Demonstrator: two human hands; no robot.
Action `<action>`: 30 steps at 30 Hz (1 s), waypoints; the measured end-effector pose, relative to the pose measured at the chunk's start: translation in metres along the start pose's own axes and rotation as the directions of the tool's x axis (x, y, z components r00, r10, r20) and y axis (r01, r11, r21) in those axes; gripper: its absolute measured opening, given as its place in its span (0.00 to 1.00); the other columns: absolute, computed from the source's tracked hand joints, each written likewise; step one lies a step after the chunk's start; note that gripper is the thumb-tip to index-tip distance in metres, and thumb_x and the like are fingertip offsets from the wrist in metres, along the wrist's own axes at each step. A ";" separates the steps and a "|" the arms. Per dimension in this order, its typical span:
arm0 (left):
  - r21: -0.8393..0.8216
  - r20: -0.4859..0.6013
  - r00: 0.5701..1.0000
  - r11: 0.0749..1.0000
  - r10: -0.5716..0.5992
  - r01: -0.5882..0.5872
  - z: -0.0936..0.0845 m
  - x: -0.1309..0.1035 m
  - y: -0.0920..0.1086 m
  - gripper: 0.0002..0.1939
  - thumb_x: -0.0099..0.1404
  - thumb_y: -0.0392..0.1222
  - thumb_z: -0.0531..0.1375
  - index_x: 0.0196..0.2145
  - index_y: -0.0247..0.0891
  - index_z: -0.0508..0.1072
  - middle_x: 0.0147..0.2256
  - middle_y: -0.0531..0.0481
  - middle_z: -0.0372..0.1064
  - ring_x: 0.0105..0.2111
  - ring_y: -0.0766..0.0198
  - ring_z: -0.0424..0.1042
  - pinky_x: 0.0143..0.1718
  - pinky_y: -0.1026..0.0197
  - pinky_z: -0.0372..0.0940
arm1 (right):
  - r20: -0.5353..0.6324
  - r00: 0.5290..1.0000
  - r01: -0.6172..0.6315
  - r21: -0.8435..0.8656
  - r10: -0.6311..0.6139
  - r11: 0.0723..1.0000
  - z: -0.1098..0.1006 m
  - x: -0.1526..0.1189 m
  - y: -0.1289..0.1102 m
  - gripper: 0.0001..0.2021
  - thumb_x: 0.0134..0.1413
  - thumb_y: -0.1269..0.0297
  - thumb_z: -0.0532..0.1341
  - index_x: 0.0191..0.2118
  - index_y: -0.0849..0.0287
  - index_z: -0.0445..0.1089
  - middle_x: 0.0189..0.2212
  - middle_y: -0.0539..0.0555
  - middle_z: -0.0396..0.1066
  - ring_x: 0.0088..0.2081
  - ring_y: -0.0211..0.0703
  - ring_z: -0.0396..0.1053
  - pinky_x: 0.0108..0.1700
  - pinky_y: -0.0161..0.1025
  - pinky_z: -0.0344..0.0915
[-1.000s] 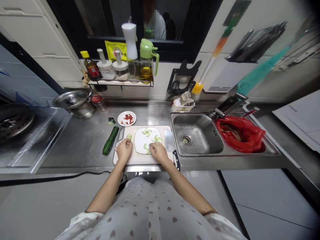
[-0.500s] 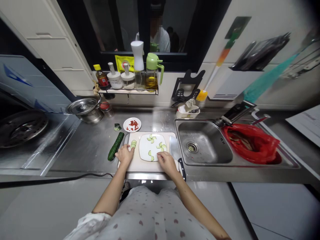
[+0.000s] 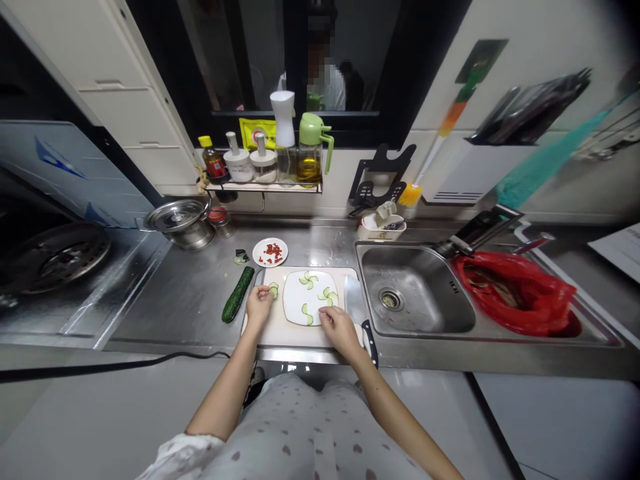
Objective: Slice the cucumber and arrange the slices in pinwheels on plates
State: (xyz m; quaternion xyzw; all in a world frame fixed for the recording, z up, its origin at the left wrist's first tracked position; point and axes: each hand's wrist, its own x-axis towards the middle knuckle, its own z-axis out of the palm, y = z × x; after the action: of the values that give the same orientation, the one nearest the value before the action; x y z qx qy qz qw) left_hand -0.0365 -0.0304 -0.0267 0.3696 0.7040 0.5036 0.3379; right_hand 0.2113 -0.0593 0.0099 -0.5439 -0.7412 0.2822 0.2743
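Observation:
A white square plate (image 3: 296,307) lies on the cutting board (image 3: 280,335), with thin green slices (image 3: 308,281) set on it in curved petal shapes. Left of the plate, my left hand (image 3: 259,308) is closed in a pinch beside a few cucumber slices (image 3: 273,289); what its fingertips hold is too small to tell. My right hand (image 3: 340,328) is over the plate's lower right edge, fingers closed together, their contents not visible. A cucumber (image 3: 237,295) rests left of the board. On the board's right side lies a knife (image 3: 371,341).
Behind the board stand a small plate of red pieces (image 3: 271,252) and cucumber scraps (image 3: 241,256). A lidded pot (image 3: 185,225) is at the back left. To the right are the sink (image 3: 415,287) and a red bag (image 3: 520,293). A shelf (image 3: 270,188) holds bottles.
My left hand has drawn its fingers together by the cucumber slices. My right hand stays at the plate's lower right. The whole view has shifted slightly.

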 end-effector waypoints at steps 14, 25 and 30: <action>-0.221 0.352 0.900 0.957 0.256 -0.186 0.001 -0.046 0.088 0.17 0.53 0.47 0.67 0.38 0.38 0.71 0.30 0.53 0.68 0.32 0.67 0.67 0.37 0.64 0.60 | -0.014 0.995 0.095 0.396 -0.098 0.913 -0.009 0.060 -0.061 0.06 0.54 0.64 0.59 0.35 0.57 0.72 0.32 0.51 0.73 0.35 0.40 0.68 0.40 0.37 0.64; -0.280 0.685 0.670 0.746 -0.286 0.604 0.005 -0.063 0.094 0.29 0.56 0.69 0.58 0.32 0.35 0.72 0.23 0.49 0.69 0.19 0.69 0.64 0.17 0.67 0.52 | -0.116 0.980 0.193 0.394 -0.160 0.899 -0.027 0.057 -0.066 0.07 0.57 0.60 0.59 0.33 0.56 0.72 0.34 0.52 0.74 0.40 0.42 0.68 0.41 0.37 0.62; -0.318 0.675 0.682 0.722 -0.283 0.615 0.010 -0.058 0.096 0.19 0.56 0.57 0.63 0.36 0.38 0.73 0.29 0.49 0.72 0.23 0.68 0.68 0.19 0.67 0.57 | -0.080 0.972 0.235 0.345 -0.221 0.909 -0.034 0.054 -0.064 0.08 0.59 0.60 0.58 0.34 0.56 0.72 0.35 0.53 0.74 0.41 0.43 0.68 0.42 0.39 0.62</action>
State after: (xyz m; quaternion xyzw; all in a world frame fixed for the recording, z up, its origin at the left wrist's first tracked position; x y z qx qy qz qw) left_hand 0.0181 -0.0549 0.0690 0.2060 0.4716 0.4322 0.7405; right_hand 0.1803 -0.0189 0.0844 -0.4011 -0.7317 0.3654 0.4126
